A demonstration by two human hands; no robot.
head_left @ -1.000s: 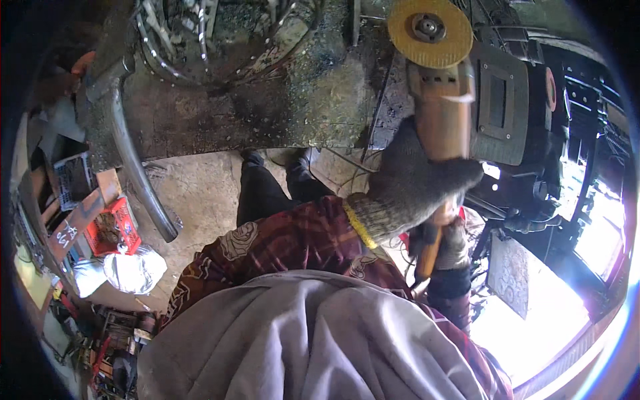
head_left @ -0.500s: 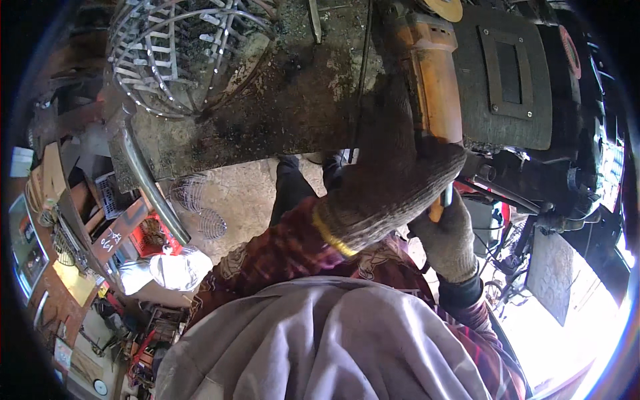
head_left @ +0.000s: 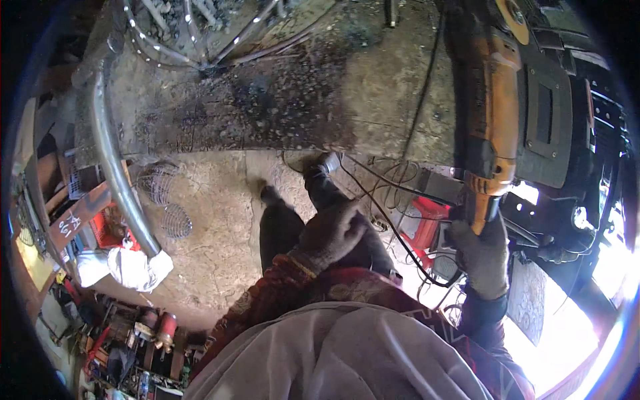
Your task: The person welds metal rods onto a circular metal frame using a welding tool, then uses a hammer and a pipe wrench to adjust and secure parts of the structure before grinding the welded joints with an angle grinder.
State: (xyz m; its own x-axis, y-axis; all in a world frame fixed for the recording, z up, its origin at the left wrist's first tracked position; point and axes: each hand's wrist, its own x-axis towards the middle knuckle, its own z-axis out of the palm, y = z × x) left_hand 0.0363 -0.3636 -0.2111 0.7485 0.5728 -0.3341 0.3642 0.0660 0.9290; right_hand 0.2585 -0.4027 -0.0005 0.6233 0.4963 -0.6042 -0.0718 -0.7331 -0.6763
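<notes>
My right hand (head_left: 485, 257), in a grey knit glove, is wrapped round the rear handle of an orange angle grinder (head_left: 499, 113). The grinder points away from me along the right part of the workbench (head_left: 220, 130), a tan disc (head_left: 513, 20) at its far end. Apart from the tool, my gloved left hand (head_left: 333, 233) hangs over my legs in front of the bench edge. Its fingers look curled in, and nothing shows in them. At the far left of the bench, a frame of bent metal rods (head_left: 200, 57) lies partly out of view.
A curved metal pipe (head_left: 113, 160) juts toward me at the bench's left. Black cable (head_left: 400, 233) loops on the floor near a red object (head_left: 427, 220). Wire cages (head_left: 175, 220) lie on the floor, left of my legs. A dark panel with a window (head_left: 548, 120) stands right of the grinder.
My left hand has come off the grinder and moved down and left toward my body. My right hand still grips the handle. The view has shifted, showing more floor.
</notes>
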